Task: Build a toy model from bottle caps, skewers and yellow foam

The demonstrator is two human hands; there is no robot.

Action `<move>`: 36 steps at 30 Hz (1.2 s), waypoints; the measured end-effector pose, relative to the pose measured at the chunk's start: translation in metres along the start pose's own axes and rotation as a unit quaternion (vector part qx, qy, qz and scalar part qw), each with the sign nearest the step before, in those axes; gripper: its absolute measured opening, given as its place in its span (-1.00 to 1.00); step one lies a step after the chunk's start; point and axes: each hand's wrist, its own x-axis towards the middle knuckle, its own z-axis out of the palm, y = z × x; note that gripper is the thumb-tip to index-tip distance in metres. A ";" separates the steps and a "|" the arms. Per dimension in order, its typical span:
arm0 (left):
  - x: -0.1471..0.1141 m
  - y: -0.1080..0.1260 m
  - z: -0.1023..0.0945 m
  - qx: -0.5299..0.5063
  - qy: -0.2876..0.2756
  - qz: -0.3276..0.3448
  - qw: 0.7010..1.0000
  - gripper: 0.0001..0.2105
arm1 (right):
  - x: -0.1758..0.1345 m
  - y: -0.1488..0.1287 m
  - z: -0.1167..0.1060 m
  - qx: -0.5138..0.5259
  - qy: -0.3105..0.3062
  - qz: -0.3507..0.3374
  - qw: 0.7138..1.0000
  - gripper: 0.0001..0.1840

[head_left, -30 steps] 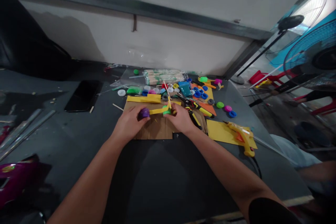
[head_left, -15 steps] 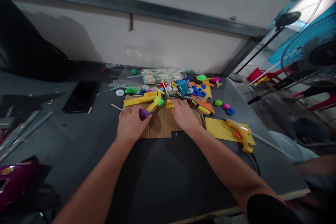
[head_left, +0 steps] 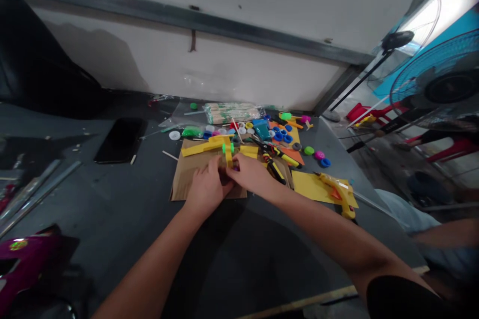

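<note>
My left hand (head_left: 207, 182) and my right hand (head_left: 251, 174) meet over the brown cardboard (head_left: 183, 172), fingers curled together. Between them a sliver of a purple bottle cap (head_left: 236, 168) shows; the fingers hide most of it, and both hands seem closed on it. Just beyond my fingertips, a yellow paper strip piece (head_left: 204, 147) rests on the cardboard, with a bright green cap (head_left: 228, 148) at its right end. Yellow-handled pliers (head_left: 274, 167) lie close to the right of my right hand.
A yellow glue gun (head_left: 339, 192) lies on yellow paper (head_left: 305, 187) at right. Bottle caps (head_left: 279, 135) and a bag of wooden sticks (head_left: 234, 112) fill the back. A black phone (head_left: 120, 140) lies at left. A magenta object (head_left: 30, 259) sits front left. Someone's arm (head_left: 445, 233) shows at right.
My right hand has come left off the pliers to meet my left hand, which has moved right with the purple cap. The pliers' handles are now uncovered, and the yellow strip has turned.
</note>
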 end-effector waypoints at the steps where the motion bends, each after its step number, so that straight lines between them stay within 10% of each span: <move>1: 0.000 0.001 0.000 -0.029 -0.008 0.007 1.000 -0.39 | -0.001 0.000 0.001 -0.010 -0.002 0.001 1.000 -0.59; 13: 0.015 -0.058 -0.035 0.027 0.076 -0.057 0.995 -0.63 | 0.021 0.027 -0.032 0.017 0.021 -0.165 0.986 -0.69; 21: 0.017 -0.062 -0.031 0.019 0.000 -0.032 0.999 -0.57 | 0.032 0.028 -0.011 0.075 -0.026 -0.184 0.980 -0.54; 27: 0.018 -0.064 -0.028 0.018 0.021 -0.032 0.999 -0.54 | 0.062 0.043 -0.050 0.124 0.030 -0.113 0.985 -0.72; 36: 0.018 -0.070 -0.023 0.021 0.040 0.006 0.999 -0.59 | 0.119 0.044 -0.034 -0.130 -0.042 -0.185 0.973 -0.59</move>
